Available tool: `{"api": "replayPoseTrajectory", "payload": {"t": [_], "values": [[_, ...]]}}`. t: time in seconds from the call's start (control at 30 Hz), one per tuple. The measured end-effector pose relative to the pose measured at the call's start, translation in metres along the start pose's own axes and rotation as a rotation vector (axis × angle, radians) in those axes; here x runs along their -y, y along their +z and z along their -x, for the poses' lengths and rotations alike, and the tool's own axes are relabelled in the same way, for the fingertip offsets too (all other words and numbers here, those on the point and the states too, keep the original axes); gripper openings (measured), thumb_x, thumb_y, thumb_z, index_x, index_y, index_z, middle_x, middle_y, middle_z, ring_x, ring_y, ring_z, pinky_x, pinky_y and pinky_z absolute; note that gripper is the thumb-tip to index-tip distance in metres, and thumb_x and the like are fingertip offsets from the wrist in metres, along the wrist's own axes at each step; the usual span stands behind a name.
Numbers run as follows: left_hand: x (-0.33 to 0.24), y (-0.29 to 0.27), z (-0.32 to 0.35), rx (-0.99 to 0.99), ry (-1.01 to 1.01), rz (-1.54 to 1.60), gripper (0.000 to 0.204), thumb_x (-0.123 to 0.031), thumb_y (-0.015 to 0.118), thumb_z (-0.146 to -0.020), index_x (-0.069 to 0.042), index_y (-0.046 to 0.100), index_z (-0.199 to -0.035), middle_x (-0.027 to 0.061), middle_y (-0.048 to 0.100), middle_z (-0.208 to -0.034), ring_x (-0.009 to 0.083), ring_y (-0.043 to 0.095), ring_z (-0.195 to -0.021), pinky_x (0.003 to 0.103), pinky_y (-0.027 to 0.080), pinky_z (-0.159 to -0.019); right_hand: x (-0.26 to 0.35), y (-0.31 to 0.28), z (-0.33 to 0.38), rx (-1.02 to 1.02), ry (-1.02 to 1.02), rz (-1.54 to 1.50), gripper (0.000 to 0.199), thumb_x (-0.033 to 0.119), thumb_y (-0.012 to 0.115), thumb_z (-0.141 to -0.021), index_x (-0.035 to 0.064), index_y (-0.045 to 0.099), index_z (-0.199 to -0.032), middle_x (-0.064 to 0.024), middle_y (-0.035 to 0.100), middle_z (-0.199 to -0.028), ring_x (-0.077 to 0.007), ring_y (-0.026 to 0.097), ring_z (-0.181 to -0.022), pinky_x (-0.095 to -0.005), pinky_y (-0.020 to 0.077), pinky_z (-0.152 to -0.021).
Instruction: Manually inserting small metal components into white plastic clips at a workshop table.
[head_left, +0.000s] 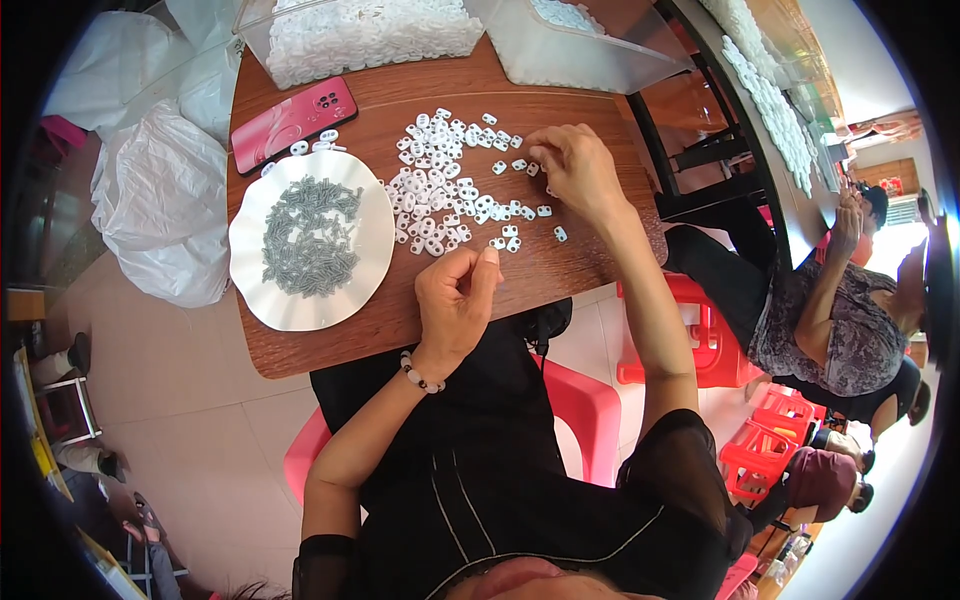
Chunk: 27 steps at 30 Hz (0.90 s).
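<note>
The left hand (455, 305) lay over the table's near side, loosely curled, its thumb and forefinger drawn close together; a white piece showed at the thumb tip, though whether it was gripped I cannot tell. A bracelet of round, pale and dark beads (418, 373) circled that wrist. The right hand (578, 168) arched over the right fringe of the scattered pieces, fingers bent and bunched downward, leaving only a small gap at most; the knuckles hid anything they might have held.

Between and beyond the hands spread the small white pieces (422, 188), smooth, round-cornered and plastic-looking, many with two dark holes. They were heaped loosely toward the plate and thinned to single pieces toward the right hand. Just left of the heap sat a glossy cream plate (250, 255) with a wavy rim, bearing a tangled mound of slim grey rods (312, 240), fine and cylindrical. A shiny pink phone (293, 125) lay behind it, a few white pieces beside its lower edge.

All this rested on a wooden table (300, 350) with reddish-brown streaked grain and rounded corners. Along its far edge stood a clear-walled bin (560, 55). To the left bulged a crinkled white plastic bag (165, 210); smooth red plastic stools (690, 330) stood at right.
</note>
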<state>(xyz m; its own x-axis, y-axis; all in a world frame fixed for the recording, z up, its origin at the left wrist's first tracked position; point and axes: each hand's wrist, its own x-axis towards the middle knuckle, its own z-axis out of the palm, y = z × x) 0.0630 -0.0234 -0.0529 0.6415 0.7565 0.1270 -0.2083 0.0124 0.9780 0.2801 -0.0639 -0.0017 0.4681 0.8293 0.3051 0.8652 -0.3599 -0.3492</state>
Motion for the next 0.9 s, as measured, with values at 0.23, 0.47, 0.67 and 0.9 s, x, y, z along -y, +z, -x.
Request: {"api": "replayPoseTrajectory", "payload": {"t": [0.23, 0.47, 0.67, 0.9], "values": [[0.001, -0.004, 0.001, 0.060, -0.021, -0.044, 0.030, -0.011, 0.057, -0.094, 0.001, 0.056, -0.066, -0.0006, 0.056, -0.062, 0.0020, 0.046, -0.057, 0.018, 0.036, -0.051, -0.023, -0.003, -0.001, -0.035, 0.015, 0.072, 0.013, 0.010, 0.064, -0.081, 0.0046, 0.068, -0.093, -0.0125, 0.065, -0.084, -0.0312, 0.058, -0.086, -0.0418, 0.0482, -0.076], [-0.001, -0.004, 0.002, 0.061, -0.037, -0.030, 0.029, -0.010, 0.057, -0.093, 0.001, 0.056, -0.066, -0.0006, 0.056, -0.062, 0.0021, 0.046, -0.057, 0.019, 0.036, -0.051, -0.005, -0.025, 0.024, 0.101, 0.145, -0.122, 0.017, 0.013, 0.068, -0.083, 0.0013, 0.068, -0.094, -0.0136, 0.066, -0.087, -0.0239, 0.061, -0.075, -0.0336, 0.0478, -0.070], [-0.010, -0.002, 0.001, 0.052, -0.024, -0.051, 0.030, -0.011, 0.058, -0.093, 0.000, 0.057, -0.065, -0.0020, 0.054, -0.059, 0.0013, 0.043, -0.054, 0.019, 0.033, -0.049, 0.013, -0.029, 0.046, 0.170, 0.103, -0.234, 0.019, 0.013, 0.070, -0.082, 0.0009, 0.069, -0.097, -0.0130, 0.065, -0.084, -0.0202, 0.057, -0.070, -0.0304, 0.0468, -0.065], [-0.003, -0.003, 0.002, 0.047, 0.017, -0.076, 0.030, -0.012, 0.059, -0.092, 0.000, 0.059, -0.065, -0.0021, 0.053, -0.058, 0.0012, 0.043, -0.053, 0.019, 0.033, -0.048, 0.049, -0.001, 0.014, 0.113, -0.203, -0.214, 0.029, 0.013, 0.070, -0.080, 0.0053, 0.066, -0.107, -0.0121, 0.064, -0.089, -0.0248, 0.055, -0.083, -0.0341, 0.0462, -0.071]]}}
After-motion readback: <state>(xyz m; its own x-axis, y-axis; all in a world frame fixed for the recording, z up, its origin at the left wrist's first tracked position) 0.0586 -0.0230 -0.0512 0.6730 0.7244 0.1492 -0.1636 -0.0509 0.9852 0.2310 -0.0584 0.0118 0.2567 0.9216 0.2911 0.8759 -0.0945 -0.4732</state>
